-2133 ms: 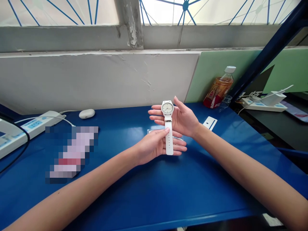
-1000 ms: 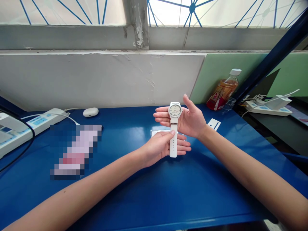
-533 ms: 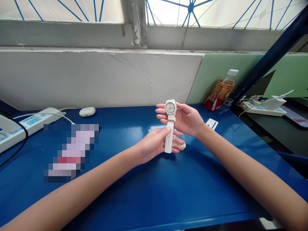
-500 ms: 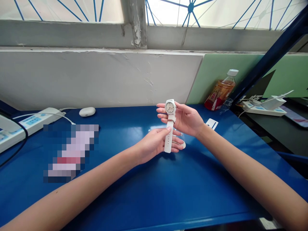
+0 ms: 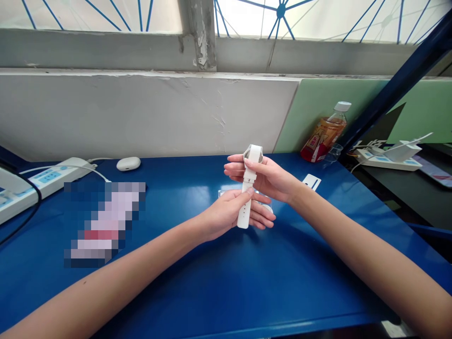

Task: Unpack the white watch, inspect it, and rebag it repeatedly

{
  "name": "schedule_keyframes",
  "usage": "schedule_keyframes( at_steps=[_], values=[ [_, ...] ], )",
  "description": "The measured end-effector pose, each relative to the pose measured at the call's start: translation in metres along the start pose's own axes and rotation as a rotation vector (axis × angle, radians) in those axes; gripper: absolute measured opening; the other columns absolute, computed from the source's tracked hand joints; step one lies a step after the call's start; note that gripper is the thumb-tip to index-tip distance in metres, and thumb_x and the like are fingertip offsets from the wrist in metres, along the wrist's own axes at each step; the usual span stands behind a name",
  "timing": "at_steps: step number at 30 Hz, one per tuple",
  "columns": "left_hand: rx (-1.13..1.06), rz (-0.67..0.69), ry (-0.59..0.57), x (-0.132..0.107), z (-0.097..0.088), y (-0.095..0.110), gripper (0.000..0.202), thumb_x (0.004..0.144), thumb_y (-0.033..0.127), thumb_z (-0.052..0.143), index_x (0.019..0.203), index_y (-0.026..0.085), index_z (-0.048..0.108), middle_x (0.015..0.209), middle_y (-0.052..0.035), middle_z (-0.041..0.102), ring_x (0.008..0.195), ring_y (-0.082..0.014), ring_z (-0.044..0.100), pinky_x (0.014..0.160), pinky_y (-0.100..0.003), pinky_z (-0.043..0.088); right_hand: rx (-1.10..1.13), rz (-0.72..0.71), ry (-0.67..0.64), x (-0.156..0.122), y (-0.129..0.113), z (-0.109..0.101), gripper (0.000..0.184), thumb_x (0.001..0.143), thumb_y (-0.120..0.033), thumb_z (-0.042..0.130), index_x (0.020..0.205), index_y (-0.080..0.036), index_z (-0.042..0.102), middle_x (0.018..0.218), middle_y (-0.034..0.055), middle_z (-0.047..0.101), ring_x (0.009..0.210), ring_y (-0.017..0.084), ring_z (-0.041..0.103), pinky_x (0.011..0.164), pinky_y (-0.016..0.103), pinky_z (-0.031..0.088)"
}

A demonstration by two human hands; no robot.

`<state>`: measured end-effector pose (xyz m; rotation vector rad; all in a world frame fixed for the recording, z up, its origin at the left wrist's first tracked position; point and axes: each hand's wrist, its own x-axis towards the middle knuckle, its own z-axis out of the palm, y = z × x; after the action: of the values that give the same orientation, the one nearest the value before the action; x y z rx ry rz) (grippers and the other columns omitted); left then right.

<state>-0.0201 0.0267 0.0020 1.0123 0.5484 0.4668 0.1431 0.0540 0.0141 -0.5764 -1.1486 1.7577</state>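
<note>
A person holds a white watch [image 5: 249,181] above a blue desk [image 5: 219,282], both bare arms reaching in from the near edge. The right hand [image 5: 270,178] grips the top of the watch, thumb pressed just below its round body and fingers wrapped behind; the dial is turned away and cannot be read. The left hand [image 5: 226,214] pinches the strap [image 5: 244,214] lower down, thumb on the front and fingers spread behind it, so the strap runs nearly upright between the two hands with its free end hanging just below the left thumb. The watch is clear of the desk, over a flat clear packet [image 5: 226,193] lying under the hands. A small white card [image 5: 311,181] lies just right of the right wrist. At the back right corner a bottle [image 5: 325,134] of amber drink with a white cap leans against a green panel. At the far left a power strip [image 5: 45,181] with a white cable sits near a white oval case [image 5: 128,163], both well apart from the hands.
</note>
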Motion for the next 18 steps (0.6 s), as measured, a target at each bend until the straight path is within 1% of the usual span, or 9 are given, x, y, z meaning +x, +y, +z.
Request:
schedule_keyframes(
  at_steps=[2, 5, 7, 9, 12, 13, 15, 18],
  values=[
    [0.034, 0.0, 0.036, 0.0, 0.001, -0.001, 0.039, 0.099, 0.042, 0.056, 0.105, 0.006, 0.067, 0.093, -0.018, 0.074, 0.081, -0.0231, 0.073, 0.078, -0.035, 0.055, 0.011, 0.029, -0.026, -0.001, -0.002, 0.002, 0.023, 0.097, -0.024, 0.057, 0.114, -0.016, 0.07, 0.115, 0.008, 0.076, 0.113, 0.02, 0.068, 0.104, 0.035, 0.05],
    [0.045, 0.021, 0.072, 0.002, 0.002, -0.002, 0.037, 0.095, 0.04, 0.061, 0.108, 0.006, 0.066, 0.097, -0.0188, 0.074, 0.083, -0.0246, 0.073, 0.081, -0.037, 0.055, 0.044, 0.041, -0.002, -0.002, -0.005, 0.003, 0.025, 0.097, -0.018, 0.052, 0.115, -0.015, 0.069, 0.116, 0.0085, 0.075, 0.106, 0.018, 0.071, 0.098, 0.033, 0.055],
    [0.032, 0.033, 0.06, 0.002, 0.0, -0.003, 0.036, 0.094, 0.038, 0.064, 0.11, 0.006, 0.066, 0.098, -0.0192, 0.074, 0.085, -0.0261, 0.073, 0.083, -0.039, 0.055, 0.074, 0.041, 0.011, -0.001, -0.007, 0.003, 0.026, 0.097, -0.013, 0.05, 0.114, -0.014, 0.069, 0.113, 0.0082, 0.075, 0.1, 0.017, 0.072, 0.089, 0.028, 0.058],
    [0.007, 0.038, 0.031, 0.003, -0.001, -0.003, 0.035, 0.094, 0.036, 0.063, 0.112, 0.005, 0.065, 0.099, -0.0196, 0.073, 0.088, -0.0271, 0.073, 0.085, -0.041, 0.054, 0.1, 0.043, 0.014, -0.001, -0.009, 0.001, 0.025, 0.095, -0.01, 0.05, 0.11, -0.013, 0.069, 0.107, 0.0075, 0.076, 0.091, 0.015, 0.073, 0.077, 0.024, 0.06],
    [-0.037, 0.036, -0.024, 0.002, -0.004, -0.005, 0.033, 0.095, 0.032, 0.062, 0.113, 0.004, 0.066, 0.102, -0.0208, 0.073, 0.091, -0.0279, 0.073, 0.088, -0.042, 0.054, 0.122, 0.057, 0.009, 0.0, -0.01, -0.002, 0.021, 0.091, -0.007, 0.054, 0.103, -0.013, 0.07, 0.096, 0.0054, 0.077, 0.076, 0.012, 0.072, 0.063, 0.019, 0.058],
    [-0.049, 0.034, -0.041, 0.002, -0.005, -0.005, 0.033, 0.095, 0.031, 0.061, 0.113, 0.004, 0.066, 0.104, -0.0213, 0.073, 0.092, -0.0283, 0.073, 0.089, -0.042, 0.053, 0.125, 0.063, 0.005, 0.0, -0.01, -0.002, 0.02, 0.09, -0.006, 0.055, 0.101, -0.014, 0.07, 0.093, 0.0049, 0.077, 0.074, 0.011, 0.071, 0.062, 0.018, 0.057],
    [-0.068, 0.03, -0.07, 0.002, -0.006, -0.007, 0.031, 0.096, 0.028, 0.061, 0.113, 0.004, 0.067, 0.109, -0.0221, 0.072, 0.097, -0.0295, 0.073, 0.092, -0.044, 0.053, 0.121, 0.072, -0.005, 0.0, -0.009, -0.003, 0.021, 0.091, -0.006, 0.054, 0.102, -0.013, 0.07, 0.094, 0.0052, 0.077, 0.075, 0.012, 0.072, 0.064, 0.019, 0.058],
    [-0.097, 0.032, -0.097, 0.003, -0.008, -0.009, 0.029, 0.097, 0.025, 0.059, 0.113, 0.003, 0.067, 0.114, -0.0232, 0.071, 0.104, -0.0311, 0.071, 0.096, -0.046, 0.051, 0.104, 0.08, -0.008, -0.001, -0.009, -0.002, 0.026, 0.092, -0.006, 0.049, 0.108, -0.013, 0.069, 0.103, 0.0069, 0.077, 0.088, 0.014, 0.074, 0.076, 0.022, 0.06]
  ],
)
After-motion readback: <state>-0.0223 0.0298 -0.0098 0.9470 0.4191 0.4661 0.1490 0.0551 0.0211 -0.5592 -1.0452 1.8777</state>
